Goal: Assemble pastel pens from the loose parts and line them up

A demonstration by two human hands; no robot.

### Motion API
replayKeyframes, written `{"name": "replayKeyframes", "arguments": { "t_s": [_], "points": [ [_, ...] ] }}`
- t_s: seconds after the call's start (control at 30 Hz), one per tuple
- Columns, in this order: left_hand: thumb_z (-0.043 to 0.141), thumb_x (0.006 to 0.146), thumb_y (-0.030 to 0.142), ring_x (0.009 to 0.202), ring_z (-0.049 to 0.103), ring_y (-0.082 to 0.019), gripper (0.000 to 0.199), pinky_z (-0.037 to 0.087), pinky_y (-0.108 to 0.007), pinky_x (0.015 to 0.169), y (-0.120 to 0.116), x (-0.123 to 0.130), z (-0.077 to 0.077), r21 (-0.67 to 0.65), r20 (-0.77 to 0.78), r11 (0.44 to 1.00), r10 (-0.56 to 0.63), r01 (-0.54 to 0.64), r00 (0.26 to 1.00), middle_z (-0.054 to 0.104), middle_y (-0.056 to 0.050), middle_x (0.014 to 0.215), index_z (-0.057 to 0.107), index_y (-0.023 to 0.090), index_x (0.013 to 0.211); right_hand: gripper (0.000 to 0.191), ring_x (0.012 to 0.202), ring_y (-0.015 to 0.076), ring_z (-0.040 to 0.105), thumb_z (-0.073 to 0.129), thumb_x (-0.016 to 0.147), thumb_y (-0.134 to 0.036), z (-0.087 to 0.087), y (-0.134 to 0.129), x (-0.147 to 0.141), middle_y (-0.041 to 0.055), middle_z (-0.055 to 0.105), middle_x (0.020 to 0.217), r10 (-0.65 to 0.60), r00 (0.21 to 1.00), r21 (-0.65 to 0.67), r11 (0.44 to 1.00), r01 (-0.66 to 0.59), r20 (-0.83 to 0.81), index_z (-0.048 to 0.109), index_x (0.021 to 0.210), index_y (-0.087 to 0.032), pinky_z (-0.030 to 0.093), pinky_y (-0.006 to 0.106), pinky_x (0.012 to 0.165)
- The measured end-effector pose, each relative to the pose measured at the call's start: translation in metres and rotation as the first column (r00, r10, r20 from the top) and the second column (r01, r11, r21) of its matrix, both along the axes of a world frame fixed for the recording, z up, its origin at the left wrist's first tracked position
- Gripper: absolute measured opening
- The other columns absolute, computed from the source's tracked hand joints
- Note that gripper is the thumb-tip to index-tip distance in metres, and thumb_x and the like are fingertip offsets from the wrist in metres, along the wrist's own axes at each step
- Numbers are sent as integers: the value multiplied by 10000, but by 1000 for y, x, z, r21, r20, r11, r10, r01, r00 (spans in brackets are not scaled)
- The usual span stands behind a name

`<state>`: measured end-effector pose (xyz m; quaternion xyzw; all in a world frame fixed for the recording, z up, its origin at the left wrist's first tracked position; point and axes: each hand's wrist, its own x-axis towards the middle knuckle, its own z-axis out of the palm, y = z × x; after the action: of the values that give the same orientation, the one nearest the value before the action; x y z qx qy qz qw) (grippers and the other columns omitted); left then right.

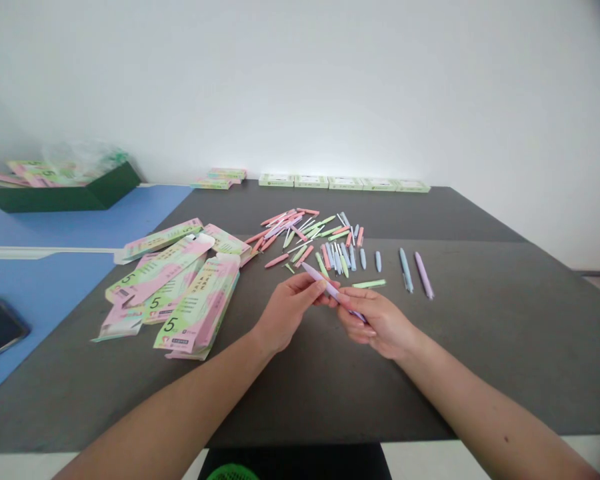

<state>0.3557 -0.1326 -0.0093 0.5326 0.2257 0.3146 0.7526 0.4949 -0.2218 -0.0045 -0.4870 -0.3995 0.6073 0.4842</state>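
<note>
A purple pen [314, 272] slants between my two hands above the dark table. My left hand [296, 301] pinches it near its upper left end, and my right hand [373, 313] grips its lower right part. Just beyond my fingers lie loose pen parts in pink, green, blue and white, among them blue barrel pieces [353, 259] and a green piece [369, 284]. To the right, a blue pen [406, 270] and another purple pen [424, 275] rest side by side.
Pink and green cardboard packets [200, 303] are heaped at the left. Several pale green boxes [345, 183] line the table's back edge near the wall. A dark green tray [55, 199] with packets and plastic stands at far left, above a phone [0, 327] on a blue surface.
</note>
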Motion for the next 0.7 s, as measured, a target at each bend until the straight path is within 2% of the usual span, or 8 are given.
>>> {"name": "replayKeyframes", "arguments": {
  "t_s": [0.07,0.17,0.27,0.33,0.4,0.5,0.6,0.7],
  "points": [
    [617,783,312,684,537,-107,220,413,-240,690,1,-1,1,28,3,999,-25,25,1000,686,-52,841,706,150,904,277,354,43,116,479,855,-437,0,0,0,-104,295,474,22,997,-13,1000,-23,-72,563,893,-176,179,189,346],
    [615,784,296,680,541,-106,210,408,-232,679,2,0,0,62,-31,998,-3,5,1000,687,-49,830,710,147,898,238,412,60,293,502,841,-396,-4,2,-3,-55,425,547,-146,953,118,986,118,264,599,856,-180,267,196,413],
    [635,764,286,687,563,-116,196,415,-239,692,3,2,-2,52,-53,998,30,-28,998,689,-43,811,710,148,882,146,627,119,486,560,784,-301,-8,2,-7,8,581,725,-430,636,355,901,250,641,640,835,-190,366,232,568],
    [646,753,281,692,569,-121,185,417,-242,700,3,3,-3,37,-48,998,46,-44,998,685,-40,789,709,147,864,145,695,139,510,585,759,-288,-7,1,-7,22,607,789,-527,500,441,850,289,687,647,848,-193,378,244,612],
    [650,751,284,703,566,-124,187,415,-244,705,2,3,-2,34,-33,999,33,-32,999,679,-44,789,710,142,857,179,608,118,484,573,783,-345,-5,0,-6,8,573,694,-477,620,375,878,298,623,639,823,-184,367,229,551],
    [643,762,299,702,548,-121,209,404,-239,699,1,1,-1,35,10,999,-36,35,999,661,-48,776,711,136,873,309,371,61,264,482,847,-458,0,0,-1,-66,376,481,-156,965,37,988,152,212,589,782,-176,262,196,381],
    [634,773,307,676,519,-108,214,392,-229,672,1,1,0,13,47,997,-75,74,996,633,-35,742,702,140,888,309,326,35,95,473,859,-471,2,2,1,-108,278,442,37,978,-142,988,-67,-204,550,791,-179,158,172,311],
    [643,764,300,640,505,-93,188,397,-221,656,1,3,-3,-19,38,999,-29,30,999,623,-18,721,694,145,857,316,330,28,169,489,859,-464,0,4,-3,-92,352,464,-27,977,-73,997,11,-210,567,802,-163,245,158,324]
  ]
}}
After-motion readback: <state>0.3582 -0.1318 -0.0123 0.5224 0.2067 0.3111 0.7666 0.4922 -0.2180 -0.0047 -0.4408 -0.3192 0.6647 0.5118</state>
